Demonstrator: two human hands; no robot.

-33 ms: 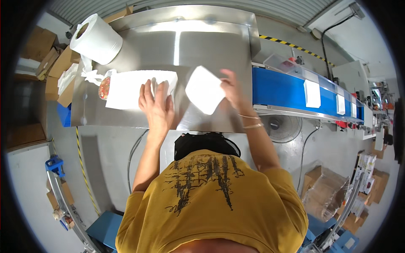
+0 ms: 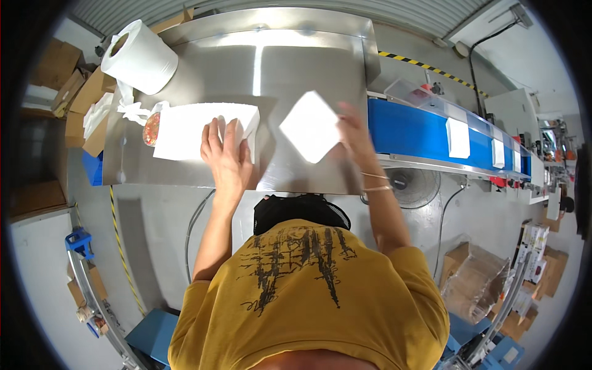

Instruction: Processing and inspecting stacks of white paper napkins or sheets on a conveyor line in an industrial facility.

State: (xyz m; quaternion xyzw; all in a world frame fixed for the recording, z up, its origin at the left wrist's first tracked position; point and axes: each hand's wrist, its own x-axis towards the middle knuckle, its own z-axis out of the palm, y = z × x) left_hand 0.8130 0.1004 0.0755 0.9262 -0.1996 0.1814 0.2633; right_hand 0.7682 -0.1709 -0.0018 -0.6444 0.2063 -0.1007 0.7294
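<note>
My right hand (image 2: pixel 356 132), blurred by motion, is at the right corner of a flat white square piece (image 2: pixel 310 127) and grips it above the steel table. Paper or a thin packet, I cannot tell which it is. My left hand (image 2: pixel 226 151) lies with its fingers spread on the right end of a long row of white pieces (image 2: pixel 184 131), packed close together on the table. A round tape-like object with red and clear patterning (image 2: pixel 152 129) touches the row's left end.
A large white paper roll (image 2: pixel 148 61) stands at the table's far left. To the right runs a conveyor with a blue belt (image 2: pixel 407 131), carrying several white pieces (image 2: pixel 457 138) under a clear cover. Cardboard boxes (image 2: pixel 92 111) stand left of the steel table (image 2: pixel 302 61). A fan (image 2: pixel 414 185) sits below the conveyor.
My right hand has shifted to the right with the white square piece, which has turned slightly. My left hand has hardly moved.
</note>
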